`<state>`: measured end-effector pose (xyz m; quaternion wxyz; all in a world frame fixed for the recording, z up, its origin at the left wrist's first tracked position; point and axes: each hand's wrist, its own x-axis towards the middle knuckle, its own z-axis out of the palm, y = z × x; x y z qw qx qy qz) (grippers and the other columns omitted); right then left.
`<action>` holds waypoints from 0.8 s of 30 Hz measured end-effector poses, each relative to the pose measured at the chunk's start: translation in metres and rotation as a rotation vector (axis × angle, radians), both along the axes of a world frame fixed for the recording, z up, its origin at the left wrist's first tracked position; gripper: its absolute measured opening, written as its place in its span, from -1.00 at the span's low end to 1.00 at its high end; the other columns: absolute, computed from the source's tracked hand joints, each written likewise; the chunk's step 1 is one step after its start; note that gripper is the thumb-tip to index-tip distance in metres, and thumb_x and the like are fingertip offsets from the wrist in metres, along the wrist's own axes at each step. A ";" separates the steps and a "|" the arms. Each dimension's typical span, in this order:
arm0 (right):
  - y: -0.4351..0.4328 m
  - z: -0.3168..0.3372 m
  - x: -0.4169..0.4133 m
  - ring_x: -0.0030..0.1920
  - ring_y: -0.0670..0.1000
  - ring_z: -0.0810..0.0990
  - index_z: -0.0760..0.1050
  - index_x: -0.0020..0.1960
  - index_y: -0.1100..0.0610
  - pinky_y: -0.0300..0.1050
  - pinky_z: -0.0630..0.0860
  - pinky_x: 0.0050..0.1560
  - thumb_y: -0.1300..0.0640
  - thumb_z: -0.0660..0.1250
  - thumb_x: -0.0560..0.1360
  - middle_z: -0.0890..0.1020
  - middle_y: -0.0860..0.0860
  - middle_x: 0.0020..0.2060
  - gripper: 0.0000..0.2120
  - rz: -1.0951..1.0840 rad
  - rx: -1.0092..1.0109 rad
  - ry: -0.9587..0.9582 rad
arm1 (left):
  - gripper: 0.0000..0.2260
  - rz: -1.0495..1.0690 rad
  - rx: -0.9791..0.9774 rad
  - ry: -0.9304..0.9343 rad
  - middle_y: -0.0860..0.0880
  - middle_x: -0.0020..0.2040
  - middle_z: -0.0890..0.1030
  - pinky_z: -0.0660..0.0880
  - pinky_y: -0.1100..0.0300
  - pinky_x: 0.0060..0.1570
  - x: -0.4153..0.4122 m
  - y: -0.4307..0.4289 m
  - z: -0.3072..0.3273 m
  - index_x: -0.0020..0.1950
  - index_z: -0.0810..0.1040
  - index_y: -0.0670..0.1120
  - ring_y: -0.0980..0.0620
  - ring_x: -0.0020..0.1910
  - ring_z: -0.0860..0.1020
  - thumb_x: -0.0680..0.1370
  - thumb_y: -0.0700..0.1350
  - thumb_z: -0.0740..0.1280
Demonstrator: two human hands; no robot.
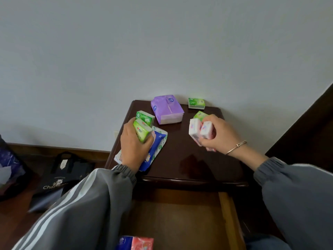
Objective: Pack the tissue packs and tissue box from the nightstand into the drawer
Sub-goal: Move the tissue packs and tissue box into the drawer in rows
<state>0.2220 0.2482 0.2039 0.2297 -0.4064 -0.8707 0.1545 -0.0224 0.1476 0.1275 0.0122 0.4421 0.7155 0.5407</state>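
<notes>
**Green and pink packs in hand: slip risks on the way to the drawer**

Left hand (134,147) is clamped round a small green plastic-wrapped tissue pack (142,130). It is held above a flat blue-and-white wrapped pack (159,141) lying at the near left edge of the dark polished wooden nightstand (180,159). Right hand (221,136) is closed on two small pink-and-white tissue packs (195,129), held side by side at the right of the top. The hands are well apart.

Left on the top:
- a second green pack (146,118), just beyond the left hand
- a soft purple wrapped tissue bundle (166,110), far centre
- a third green pack (196,102), far right
- a fourth green pack (200,115), just behind the right hand

No rigid tissue box can be made out.

The open wooden drawer (228,213) is pulled out below the near edge. Blue and red packs (134,243) are seen at its near end.

Risks, as judged:
- The pink-and-white pair is gripped as one bundle in slick wrap. One pack could be squeezed out and dropped past the drawer's right wall.
- The blue-and-white pack lies under the left wrist. It could be dragged off the left edge by the grey striped sleeve (81,204), towards the black bag (59,177) on the floor.
- The drawer's left part is hidden by that sleeve, so a release there would be made partly unseen.
</notes>
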 end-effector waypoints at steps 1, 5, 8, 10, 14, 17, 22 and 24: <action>-0.020 0.001 0.007 -0.20 -0.01 0.55 0.44 0.05 -0.02 -0.15 0.43 -0.19 0.06 0.52 0.21 0.57 -0.07 -0.16 -0.54 -0.023 -0.100 0.081 | -0.46 0.008 0.049 -0.038 -0.02 0.11 0.50 0.41 0.24 0.07 0.004 -0.005 0.008 0.32 0.38 -0.12 0.12 0.06 0.49 0.40 -0.10 0.47; -0.102 -0.009 0.028 -0.21 -0.17 0.58 0.40 -0.01 -0.14 -0.39 0.44 -0.30 -0.03 0.48 0.20 0.59 -0.17 -0.21 -0.58 -0.001 -0.389 0.008 | -0.60 -0.036 0.198 -0.276 0.18 -0.06 0.55 0.43 0.48 -0.14 0.028 -0.047 0.049 0.15 0.39 0.07 0.32 -0.11 0.54 0.39 0.00 0.44; -0.154 -0.039 0.023 -0.22 -0.22 0.55 0.40 -0.03 -0.15 -0.40 0.38 -0.34 -0.11 0.45 0.18 0.56 -0.18 -0.21 -0.59 0.023 -0.595 -0.152 | -0.61 -0.112 0.136 -0.320 0.17 -0.01 0.59 0.47 0.46 -0.12 0.039 -0.101 0.057 0.13 0.39 0.16 0.30 -0.07 0.57 0.38 0.06 0.44; -0.175 -0.065 0.011 -0.21 -0.18 0.54 0.40 -0.07 -0.10 -0.31 0.41 -0.30 -0.10 0.46 0.20 0.55 -0.17 -0.20 -0.62 0.009 -0.672 -0.250 | -0.60 -0.148 0.037 -0.320 0.21 0.01 0.59 0.47 0.45 -0.12 0.041 -0.135 0.045 0.14 0.39 0.17 0.32 -0.05 0.57 0.38 0.05 0.45; -0.199 -0.116 -0.018 -0.12 -0.03 0.53 0.39 -0.04 0.03 -0.22 0.38 -0.23 -0.10 0.47 0.26 0.53 -0.05 -0.12 -0.60 -0.033 -0.761 -0.388 | -0.63 -0.118 -0.243 -0.368 0.19 -0.04 0.59 0.45 0.28 -0.14 0.040 -0.188 0.001 0.10 0.42 0.15 0.26 -0.05 0.57 0.40 -0.06 0.51; -0.210 -0.139 -0.030 0.00 0.03 0.56 0.22 0.31 0.15 -0.16 0.46 -0.16 -0.17 0.46 0.28 0.55 0.04 0.08 -0.23 -0.038 -0.848 -0.451 | -0.64 -0.069 -0.382 -0.379 0.16 -0.12 0.59 0.39 0.36 -0.27 0.043 -0.218 -0.028 0.05 0.40 0.15 0.25 -0.14 0.56 0.39 -0.06 0.50; -0.205 -0.135 -0.021 0.00 0.01 0.53 0.17 0.44 0.16 -0.20 0.40 -0.20 -0.42 0.29 0.28 0.51 0.04 0.18 -0.05 -0.023 -0.772 -0.575 | -0.61 -0.049 -0.448 -0.327 0.14 -0.14 0.55 0.37 0.44 -0.35 0.048 -0.238 -0.050 0.05 0.35 0.07 0.32 -0.22 0.52 0.39 -0.09 0.50; -0.205 -0.136 -0.016 0.05 0.03 0.54 0.17 0.45 0.15 -0.20 0.41 -0.17 -0.42 0.24 0.34 0.50 0.07 0.23 -0.10 -0.050 -0.729 -0.568 | -0.59 -0.055 -0.446 -0.299 0.13 -0.12 0.54 0.41 0.49 -0.37 0.050 -0.239 -0.054 0.06 0.32 0.08 0.36 -0.23 0.53 0.39 -0.09 0.50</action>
